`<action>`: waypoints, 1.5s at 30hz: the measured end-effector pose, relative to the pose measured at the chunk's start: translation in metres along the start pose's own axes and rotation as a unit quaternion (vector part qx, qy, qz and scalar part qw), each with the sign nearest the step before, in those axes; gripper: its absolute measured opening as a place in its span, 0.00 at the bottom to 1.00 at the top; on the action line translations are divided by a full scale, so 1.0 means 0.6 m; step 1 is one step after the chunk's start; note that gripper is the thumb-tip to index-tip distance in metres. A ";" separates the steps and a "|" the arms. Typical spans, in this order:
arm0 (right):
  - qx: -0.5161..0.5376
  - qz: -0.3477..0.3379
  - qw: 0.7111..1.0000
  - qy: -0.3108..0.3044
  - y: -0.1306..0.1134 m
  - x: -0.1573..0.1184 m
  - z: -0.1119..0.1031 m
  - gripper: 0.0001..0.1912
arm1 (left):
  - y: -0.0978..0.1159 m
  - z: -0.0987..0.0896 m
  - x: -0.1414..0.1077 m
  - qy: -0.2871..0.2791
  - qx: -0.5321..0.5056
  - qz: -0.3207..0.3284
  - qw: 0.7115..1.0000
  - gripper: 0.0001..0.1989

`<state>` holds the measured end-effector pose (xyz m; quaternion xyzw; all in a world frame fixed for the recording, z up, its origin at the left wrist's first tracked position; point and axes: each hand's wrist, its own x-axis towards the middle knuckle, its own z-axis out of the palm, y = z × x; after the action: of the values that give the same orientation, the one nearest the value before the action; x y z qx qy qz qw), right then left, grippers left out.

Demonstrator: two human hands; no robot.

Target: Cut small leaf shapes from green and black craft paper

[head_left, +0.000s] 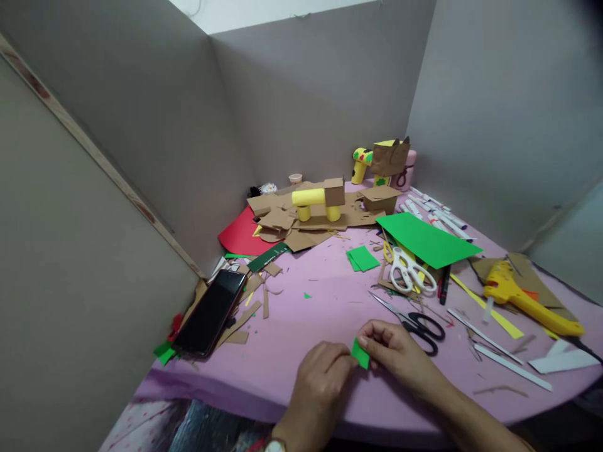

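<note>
Near the front edge of the table, a small piece of green paper [361, 355] is pinched between both hands. My left hand [324, 380] grips its left side with closed fingers, and a watch shows at that wrist. On the paper's right side, my right hand [393, 351] holds it between thumb and fingers. Black-handled scissors [421, 331] lie just beyond my right hand, blades pointing to the upper left. Farther off rest small green paper squares [362, 258], overlapping one another.
White-handled scissors [409, 273], a green sheet [426, 240] and a yellow glue gun [527, 301] lie to the right, near several markers [440, 213]. A phone [211, 311] rests at left among cardboard scraps. A yellow tube figure [311, 198] stands on cardboard behind. Grey panels surround the table.
</note>
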<state>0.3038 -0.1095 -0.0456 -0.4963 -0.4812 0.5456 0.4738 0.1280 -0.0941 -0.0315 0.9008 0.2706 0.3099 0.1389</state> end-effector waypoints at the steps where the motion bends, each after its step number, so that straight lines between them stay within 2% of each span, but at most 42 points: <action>1: 0.008 0.002 1.000 -0.001 -0.001 -0.001 0.000 0.14 | 0.000 0.003 -0.002 0.015 -0.001 0.005 1.000 0.08; 3: 0.026 0.009 1.000 0.000 -0.002 -0.002 0.000 0.15 | -0.001 0.005 -0.005 0.032 -0.032 -0.007 0.999 0.08; 7: 0.063 0.022 0.998 -0.004 0.001 -0.002 -0.001 0.16 | 0.002 -0.001 -0.002 0.043 -0.125 -0.103 0.986 0.06; 11: 0.091 0.029 0.995 -0.013 -0.002 -0.002 0.001 0.16 | 0.008 -0.006 0.006 0.017 -0.152 -0.079 0.985 0.08; 17: 0.138 0.036 0.990 -0.016 -0.007 -0.008 0.001 0.21 | 0.010 0.000 0.004 0.073 -0.191 -0.081 0.975 0.07; 22: 0.162 0.043 0.985 -0.032 -0.004 -0.009 -0.001 0.18 | 0.014 0.002 -0.003 0.062 -0.229 -0.119 0.964 0.08; 25: 0.164 0.042 0.985 -0.033 -0.005 -0.008 0.001 0.18 | 0.019 0.005 -0.006 0.065 -0.266 -0.177 0.945 0.07; 28: 0.159 0.048 0.985 -0.036 -0.005 -0.009 0.003 0.19 | 0.023 0.012 -0.008 0.103 -0.297 -0.234 0.920 0.06; 34: 0.122 0.049 0.991 -0.038 -0.009 -0.010 0.004 0.16 | 0.017 0.024 -0.010 0.136 -0.392 -0.319 0.852 0.08; 38: 0.091 0.036 0.995 -0.027 -0.012 -0.009 0.005 0.15 | 0.010 0.024 -0.007 0.127 -0.435 -0.332 0.827 0.09; 45: 0.035 0.012 0.999 -0.008 -0.014 -0.012 0.007 0.12 | 0.006 0.027 -0.010 0.140 -0.464 -0.335 0.808 0.08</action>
<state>0.3001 -0.1164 -0.0367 -0.4811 -0.4598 0.5713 0.4804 0.1360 -0.1018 -0.0454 0.5293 0.3959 0.4553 0.5965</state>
